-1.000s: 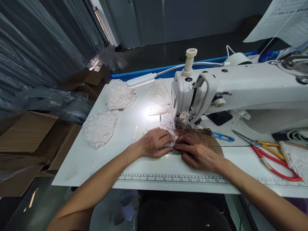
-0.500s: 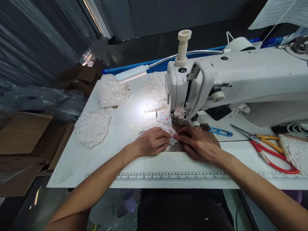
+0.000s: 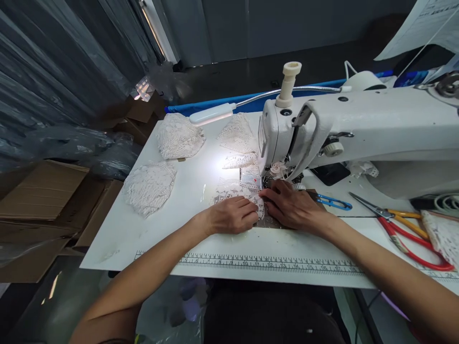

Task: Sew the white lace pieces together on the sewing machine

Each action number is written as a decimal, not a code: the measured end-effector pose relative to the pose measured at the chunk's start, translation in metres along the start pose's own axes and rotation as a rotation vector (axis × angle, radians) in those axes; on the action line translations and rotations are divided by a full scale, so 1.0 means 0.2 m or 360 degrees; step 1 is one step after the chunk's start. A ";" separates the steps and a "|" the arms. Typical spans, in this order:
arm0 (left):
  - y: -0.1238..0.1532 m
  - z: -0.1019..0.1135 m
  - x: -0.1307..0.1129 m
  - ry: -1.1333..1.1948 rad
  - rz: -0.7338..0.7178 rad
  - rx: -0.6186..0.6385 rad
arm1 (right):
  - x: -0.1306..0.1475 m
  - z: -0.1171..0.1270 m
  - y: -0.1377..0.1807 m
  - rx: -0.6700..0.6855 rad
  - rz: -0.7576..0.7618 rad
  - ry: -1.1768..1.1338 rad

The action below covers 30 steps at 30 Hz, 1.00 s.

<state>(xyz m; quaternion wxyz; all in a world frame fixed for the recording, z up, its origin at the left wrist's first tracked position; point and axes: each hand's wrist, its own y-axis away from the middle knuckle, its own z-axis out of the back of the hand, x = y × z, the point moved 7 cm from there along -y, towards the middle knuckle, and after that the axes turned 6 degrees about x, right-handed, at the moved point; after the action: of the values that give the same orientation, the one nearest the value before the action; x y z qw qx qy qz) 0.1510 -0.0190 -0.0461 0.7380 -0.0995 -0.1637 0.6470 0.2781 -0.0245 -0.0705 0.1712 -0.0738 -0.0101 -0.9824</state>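
A piece of white lace point(image 3: 232, 188) lies on the machine bed in front of the sewing machine point(image 3: 278, 129). My left hand point(image 3: 234, 215) is closed on the near edge of the lace, its fingertips curled under. My right hand point(image 3: 292, 205) has thumb and fingers pinched at the lace's right edge, close below the presser foot area. Under my right hand lies a brown flat piece point(image 3: 270, 220), partly covered. A pale fabric rosette point(image 3: 278, 168) sits on the machine head beside the needle. The needle tip itself is hard to make out.
Lace piles point(image 3: 150, 187) stand at the table's left, with another lace piece point(image 3: 237, 134) behind. Blue thread snips point(image 3: 333, 202) and red-handled scissors point(image 3: 412, 239) lie to the right. A lamp point(image 3: 211, 114) reaches over the table. A ruler strip point(image 3: 258, 262) runs along the front edge.
The camera view has shifted, so the scene sits further right. My right hand has moved up toward the presser foot. The lace's right edge has turned slightly between my hands.
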 end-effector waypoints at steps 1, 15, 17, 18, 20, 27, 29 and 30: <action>0.00 0.00 0.02 0.0070 0.0078 -0.0037 | -0.02 0.00 0.01 -0.0021 -0.0031 -0.0055; 0.02 0.00 -0.01 -0.0194 -0.0136 -0.0055 | -0.02 -0.02 0.02 -0.0076 0.0140 0.0059; 0.03 -0.01 -0.03 -0.0208 -0.0191 -0.0008 | -0.01 -0.03 0.00 -0.0035 0.0111 0.0216; 0.03 -0.02 -0.03 -0.0208 -0.0200 0.0019 | 0.00 -0.03 -0.01 -0.0015 0.0080 0.0261; 0.02 -0.03 -0.03 -0.0184 -0.0164 0.0063 | 0.00 -0.03 -0.02 0.0024 0.0007 0.0287; 0.03 -0.02 0.10 0.0296 0.0242 -0.0049 | -0.07 0.01 0.03 -0.0041 -0.0215 -0.0110; 0.03 -0.03 0.11 0.0379 0.0280 -0.0064 | -0.09 0.01 0.07 -0.0129 -0.0173 -0.0371; 0.03 -0.03 0.12 0.0407 0.0304 -0.0080 | -0.09 0.02 0.09 -0.0166 -0.0136 -0.0490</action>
<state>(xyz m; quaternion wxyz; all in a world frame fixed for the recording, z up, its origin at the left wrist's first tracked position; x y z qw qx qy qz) 0.1503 0.0049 -0.0503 0.6853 -0.2144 -0.0744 0.6920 0.3023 -0.0352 -0.0699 0.1218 -0.2318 0.0116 -0.9650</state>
